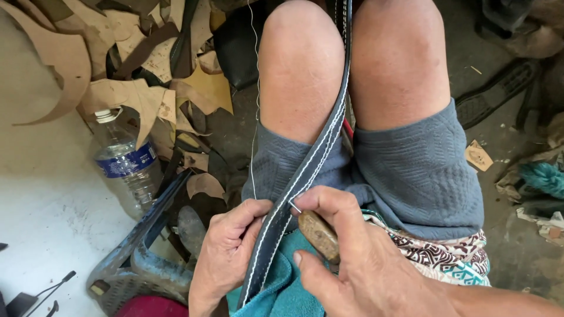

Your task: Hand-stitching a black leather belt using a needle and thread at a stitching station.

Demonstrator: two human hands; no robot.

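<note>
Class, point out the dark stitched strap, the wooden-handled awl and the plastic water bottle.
dark stitched strap (pixel 329 138), head view, mid-length between the knees
wooden-handled awl (pixel 319 235), head view, its handle
plastic water bottle (pixel 126 167), head view, its label

A strap (pixel 317 158) lies between the knees, a bottle (pixel 126 164) to their left.

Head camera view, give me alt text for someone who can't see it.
A seated person's left hand pinches a dark leather strap with white stitching that runs up between their bare knees, while the right hand presses a wooden-handled awl against it. A thin white thread trails upward; a clear plastic water bottle and tan leather offcuts lie to the left.
</note>
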